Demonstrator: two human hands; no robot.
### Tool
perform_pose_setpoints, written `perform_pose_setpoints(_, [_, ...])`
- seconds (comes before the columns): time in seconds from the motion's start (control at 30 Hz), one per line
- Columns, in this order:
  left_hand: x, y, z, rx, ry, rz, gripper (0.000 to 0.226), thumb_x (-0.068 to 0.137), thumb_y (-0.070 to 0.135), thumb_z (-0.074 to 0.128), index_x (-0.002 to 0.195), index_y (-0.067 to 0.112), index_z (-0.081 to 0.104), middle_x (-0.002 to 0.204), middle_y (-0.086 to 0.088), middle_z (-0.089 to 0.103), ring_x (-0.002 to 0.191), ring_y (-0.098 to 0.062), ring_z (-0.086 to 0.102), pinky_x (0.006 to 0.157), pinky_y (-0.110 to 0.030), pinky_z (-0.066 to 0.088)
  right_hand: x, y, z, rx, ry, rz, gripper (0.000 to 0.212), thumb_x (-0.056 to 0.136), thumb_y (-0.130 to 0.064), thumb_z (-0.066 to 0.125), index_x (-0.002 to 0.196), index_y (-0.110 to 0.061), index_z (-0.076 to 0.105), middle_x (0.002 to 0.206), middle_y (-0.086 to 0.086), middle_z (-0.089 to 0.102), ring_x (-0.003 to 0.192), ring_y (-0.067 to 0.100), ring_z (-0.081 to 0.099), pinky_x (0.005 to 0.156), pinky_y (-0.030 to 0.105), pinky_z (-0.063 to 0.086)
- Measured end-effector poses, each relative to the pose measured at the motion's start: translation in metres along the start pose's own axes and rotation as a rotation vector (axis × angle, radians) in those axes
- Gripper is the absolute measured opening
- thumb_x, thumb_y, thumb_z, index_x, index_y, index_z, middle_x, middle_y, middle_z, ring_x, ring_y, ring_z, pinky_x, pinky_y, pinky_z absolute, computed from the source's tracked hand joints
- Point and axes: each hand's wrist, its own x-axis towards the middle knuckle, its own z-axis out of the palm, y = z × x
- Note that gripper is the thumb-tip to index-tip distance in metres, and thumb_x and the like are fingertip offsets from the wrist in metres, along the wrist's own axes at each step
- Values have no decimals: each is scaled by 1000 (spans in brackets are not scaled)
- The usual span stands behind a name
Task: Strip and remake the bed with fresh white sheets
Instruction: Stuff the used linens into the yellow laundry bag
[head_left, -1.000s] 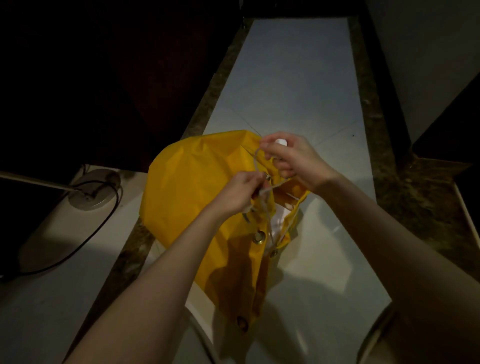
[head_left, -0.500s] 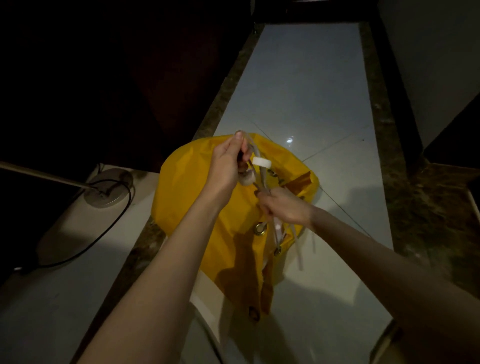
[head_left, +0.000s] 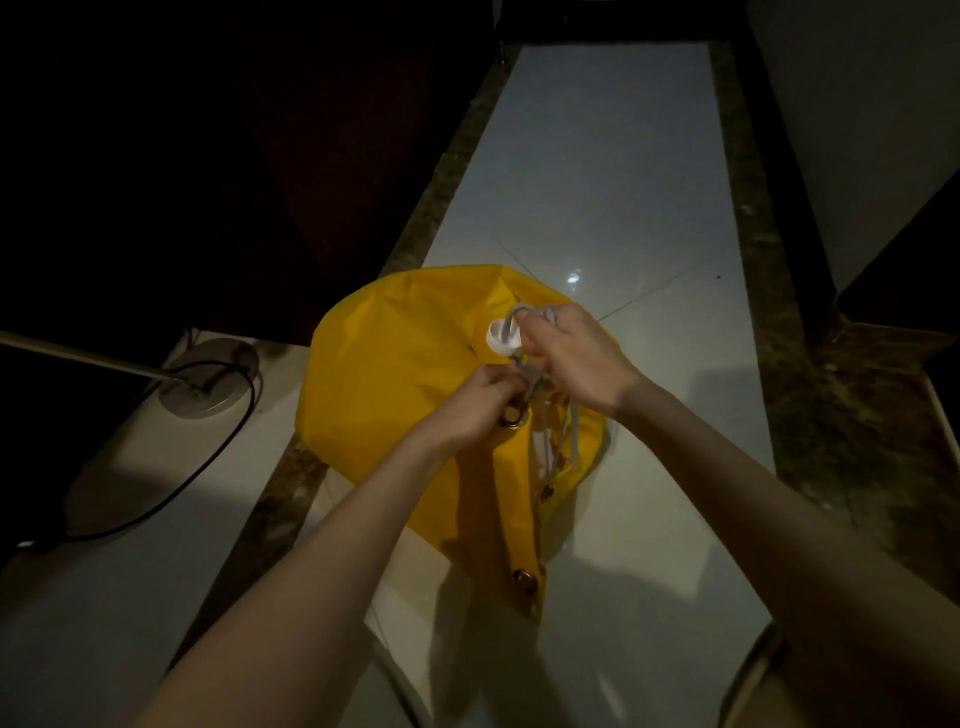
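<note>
In the middle of the frame, on the floor (head_left: 597, 171), both hands, left (head_left: 480, 402) and right (head_left: 569, 356), pinch the cord (head_left: 571, 441) of the yellow bag (head_left: 405, 364), likely tying it shut, so next pull tight.

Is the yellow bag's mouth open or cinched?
Cinched: the bag mouth is gathered at the cord, which both hands, left and right, grip.

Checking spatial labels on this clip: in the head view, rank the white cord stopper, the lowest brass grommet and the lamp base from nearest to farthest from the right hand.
1. white cord stopper, touching the right hand, at its left.
2. lowest brass grommet, below on the yellow bag.
3. lamp base, far left on the floor.
</note>
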Motion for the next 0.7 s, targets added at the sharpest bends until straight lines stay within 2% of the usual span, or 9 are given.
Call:
perform_pose_setpoints(0.07, [1,2,8,-25,51,62,37,94,0,39,60,15,39,59,-6,37,48,-5,34,56,-31,26,0,-10,-3,12,60,-38,47,101,-17,41,55,-23,35,41,-13,31,43,3,27,50,30,23])
perform_pose_setpoints(0.13, [1,4,12,-39,83,155,35,91,13,38,56,17,41,53,-7,44,52,-18,38,56,-35,28,0,-18,-5,56,116,-71,47,100,-14,41,55,-24,36,42,-14,31,44,2,28,48,24,25])
perform_pose_setpoints(0.27, [2,10,11,-44,192,215,41,95,10,39,57,22,29,43,11,34,46,-1,27,49,-24,22,3,-25,-11,275,75,14,48,103,-16,40,55,-18,35,43,-14,30,38,1,26,38,12,23])
perform_pose_setpoints(0.37, [0,8,2,-108,256,183,37,97,17,40,61,14,41,51,11,36,46,-2,30,48,-25,23,1,-14,-20,151,-47,158,41,100,-18,48,59,-11,48,45,-5,37,32,1,29,34,13,24])
perform_pose_setpoints(0.4, [0,7,-2,-130,266,175,36,97,23,39,66,7,48,56,3,38,49,-6,33,49,-26,25,1,-6,-23,71,-74,201,34,98,-16,52,64,-10,53,49,-3,42,32,0,33,34,13,25])
perform_pose_setpoints(0.5, [1,10,-14,-148,307,161,34,103,24,36,81,5,53,64,-8,39,57,-16,35,52,-29,25,2,14,-29,-145,-61,220,6,87,-17,68,84,-14,64,65,-5,59,52,-1,52,51,19,44])
perform_pose_setpoints(0.57, [4,11,-22,-155,356,170,37,105,20,32,79,4,52,63,-9,41,58,-15,37,52,-29,27,3,23,-31,-241,-49,241,22,80,-22,76,99,-16,67,89,-4,64,85,10,60,78,30,49])
perform_pose_setpoints(0.6, [5,12,-24,-165,379,173,39,105,19,31,75,4,51,63,-9,43,57,-13,39,52,-27,28,2,24,-32,-267,-78,254,27,79,-25,77,103,-18,66,98,-3,63,95,13,60,85,32,47])
perform_pose_setpoints(0.7, [5,25,-25,-196,379,196,44,105,15,31,63,11,43,51,4,42,46,-4,36,49,-22,26,-3,20,-23,-194,-148,152,24,81,-23,76,102,-24,67,104,-1,66,99,13,61,89,29,48])
